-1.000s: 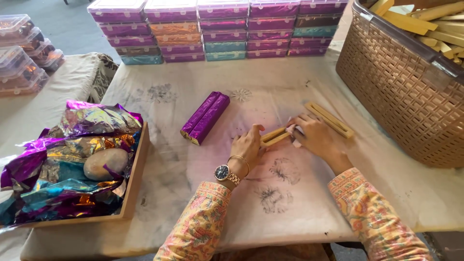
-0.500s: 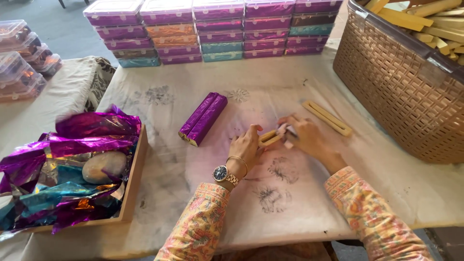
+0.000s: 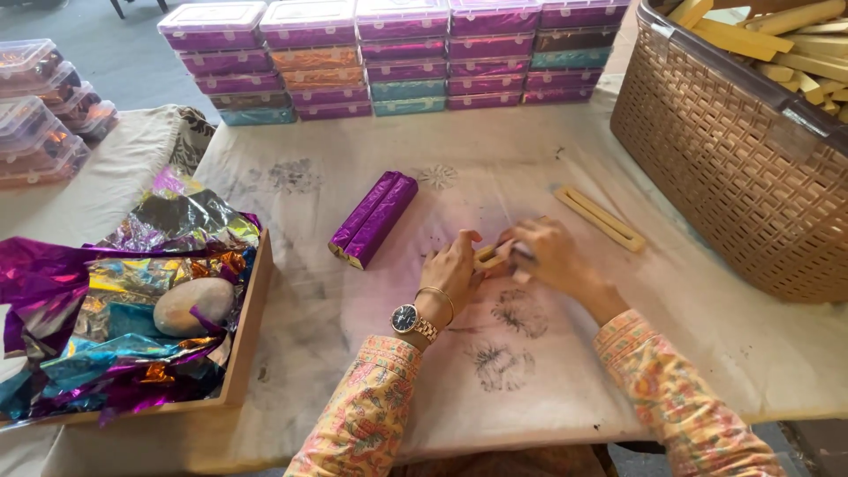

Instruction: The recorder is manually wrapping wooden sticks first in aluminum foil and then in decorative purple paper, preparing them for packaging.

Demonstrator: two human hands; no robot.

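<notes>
Purple foil packages (image 3: 374,218) beside left hand (image 3: 453,272)

Two long purple foil-wrapped packs (image 3: 374,217) lie side by side in the middle of the table. Flat clear-lidded boxes (image 3: 402,53), purple, orange and teal, stand in stacks along the far edge. More clear boxes (image 3: 37,110) sit stacked far left.

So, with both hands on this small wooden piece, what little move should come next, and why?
Probably keep the left hand pinning the wooden piece on the cloth while the right hand draws the pale scrap in its fingers along the piece again. The hands sit close together, so only a short bit of wood shows between them.
</notes>
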